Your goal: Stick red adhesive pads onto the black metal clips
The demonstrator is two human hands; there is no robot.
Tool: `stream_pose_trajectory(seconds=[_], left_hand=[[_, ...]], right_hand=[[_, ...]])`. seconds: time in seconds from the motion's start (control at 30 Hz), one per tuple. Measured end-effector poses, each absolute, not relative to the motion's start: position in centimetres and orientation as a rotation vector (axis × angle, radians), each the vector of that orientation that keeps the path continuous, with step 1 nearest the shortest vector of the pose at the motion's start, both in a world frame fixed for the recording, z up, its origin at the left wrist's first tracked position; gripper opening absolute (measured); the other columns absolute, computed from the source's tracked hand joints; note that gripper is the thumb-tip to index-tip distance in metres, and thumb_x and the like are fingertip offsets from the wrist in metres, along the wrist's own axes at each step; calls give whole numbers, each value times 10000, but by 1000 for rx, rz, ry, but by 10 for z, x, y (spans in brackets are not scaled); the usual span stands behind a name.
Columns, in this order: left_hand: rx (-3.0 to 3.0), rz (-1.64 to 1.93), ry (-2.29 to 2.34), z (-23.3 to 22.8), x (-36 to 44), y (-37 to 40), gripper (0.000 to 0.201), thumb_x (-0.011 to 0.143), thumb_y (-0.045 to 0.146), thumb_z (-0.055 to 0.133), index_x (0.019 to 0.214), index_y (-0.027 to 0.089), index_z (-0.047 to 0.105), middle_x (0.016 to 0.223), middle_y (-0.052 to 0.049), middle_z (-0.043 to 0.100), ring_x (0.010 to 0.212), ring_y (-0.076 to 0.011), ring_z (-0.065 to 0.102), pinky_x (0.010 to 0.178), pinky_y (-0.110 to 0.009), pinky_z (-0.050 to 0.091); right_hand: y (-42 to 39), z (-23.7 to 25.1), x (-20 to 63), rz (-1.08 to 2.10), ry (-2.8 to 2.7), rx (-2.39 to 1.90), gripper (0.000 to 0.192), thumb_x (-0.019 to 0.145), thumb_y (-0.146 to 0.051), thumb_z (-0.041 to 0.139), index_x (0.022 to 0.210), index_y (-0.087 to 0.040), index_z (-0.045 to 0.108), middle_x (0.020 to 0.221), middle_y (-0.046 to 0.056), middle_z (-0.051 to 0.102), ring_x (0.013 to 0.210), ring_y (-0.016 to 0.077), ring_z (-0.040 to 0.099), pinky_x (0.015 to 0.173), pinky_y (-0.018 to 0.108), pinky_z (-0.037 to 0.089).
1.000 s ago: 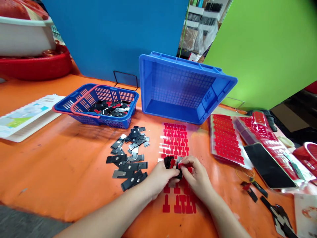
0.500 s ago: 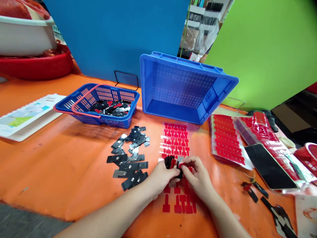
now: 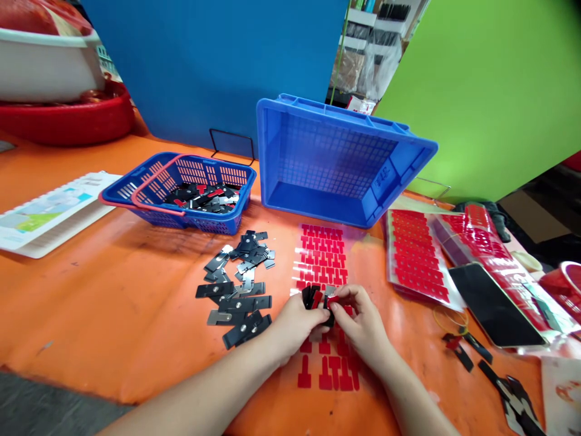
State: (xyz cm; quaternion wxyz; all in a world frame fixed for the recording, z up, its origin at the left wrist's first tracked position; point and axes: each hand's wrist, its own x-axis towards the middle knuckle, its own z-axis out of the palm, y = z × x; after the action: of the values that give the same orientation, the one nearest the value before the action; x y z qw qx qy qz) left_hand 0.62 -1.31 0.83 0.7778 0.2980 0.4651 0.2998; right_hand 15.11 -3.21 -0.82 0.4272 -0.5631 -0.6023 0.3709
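Hands meet over the middle of the orange table (image 3: 113, 290), fingertips together. The left hand (image 3: 295, 324) pinches a small fan of black strips (image 3: 312, 297), some with red stuck on, whose free ends point up and away from the person, so their long axis runs roughly from the palm toward the far edge of the table. The right hand (image 3: 363, 327) closes thumb and forefinger on a little red sticker (image 3: 333, 300) right at the near end of those strips; whether it touches the strip itself is too small to tell. Both hands hover just above a clear sheet of red T-shaped stickers (image 3: 323, 257), which lies flat with its long side running away from the person; some of its rows near the hands show gaps. Just left of the left hand lies a loose pile of black and silver metal strips (image 3: 238, 287), lying at all angles. Beyond that pile stands a small blue basket (image 3: 181, 194) with a red handle, holding more dark strips. Behind the sheet a large blue crate (image 3: 336, 160) is tipped on its side, its opening facing the person. To the right lie more sticker sheets (image 3: 415, 254) and a dark phone (image 3: 492, 303).
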Motion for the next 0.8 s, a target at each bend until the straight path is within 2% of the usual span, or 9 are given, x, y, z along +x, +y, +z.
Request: stream_pose_trajectory(seconds=[0.33, 0.8], left_hand=[[681, 621, 1000, 9, 6, -13, 186, 630, 216, 615, 805, 162, 587, 753, -4, 540, 729, -143, 535, 699, -321, 473], [709, 609, 1000, 8, 6, -13, 153, 649, 213, 596, 791, 159, 579, 743, 1, 530, 730, -133, 529, 709, -316, 474]], right_hand=[[-32, -8, 151, 960, -1502, -1405, 112, 768, -187, 494, 870, -224, 465, 836, 13, 557, 778, 155, 568, 713, 302, 475], [-32, -8, 152, 954, -1552, -1391, 105, 782, -164, 479, 865, -225, 458, 841, 4, 534, 786, 147, 553, 723, 298, 463]])
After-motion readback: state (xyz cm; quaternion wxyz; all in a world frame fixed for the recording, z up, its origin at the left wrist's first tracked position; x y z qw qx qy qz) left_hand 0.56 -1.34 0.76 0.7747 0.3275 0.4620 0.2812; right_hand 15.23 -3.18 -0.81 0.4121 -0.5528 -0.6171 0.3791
